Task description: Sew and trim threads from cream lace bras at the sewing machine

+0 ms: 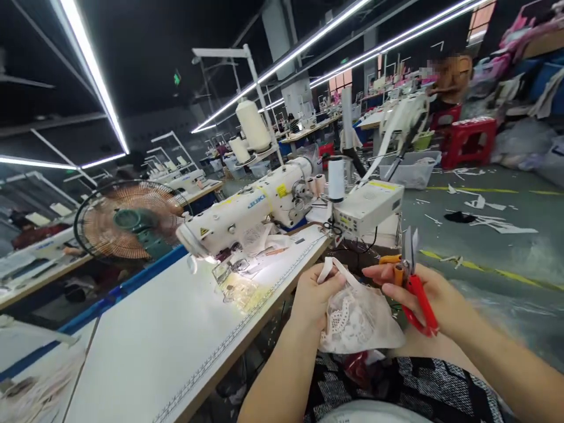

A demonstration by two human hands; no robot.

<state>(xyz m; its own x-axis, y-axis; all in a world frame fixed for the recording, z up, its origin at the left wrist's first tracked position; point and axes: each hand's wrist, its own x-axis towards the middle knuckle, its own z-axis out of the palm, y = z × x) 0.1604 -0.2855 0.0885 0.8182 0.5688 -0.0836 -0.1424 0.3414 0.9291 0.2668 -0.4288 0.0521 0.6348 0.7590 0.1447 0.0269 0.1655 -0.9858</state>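
Note:
My left hand [315, 294] is closed on a pale lace garment piece [356, 320], pinching it near a narrow elastic strap that loops up over the fingers. The piece hangs above my lap, with scalloped lace on its left part and sheer fabric to the right. My right hand [423, 294] is closed round a pair of scissors [422, 308] with red handles, blades pointing up. Orange handle-like parts [398, 267] show by its fingertips; whether they belong to another tool I cannot tell. The right fingertips are close to the garment's upper edge.
A white sewing machine [251, 205] stands on the white table [145, 329] at my left, its lamp lighting pale fabric. A control box [368, 205] and thread cone [336, 179] are at the table's end. A fan [132, 220] stands behind. Scraps [484, 220] litter the floor near a red stool [469, 141].

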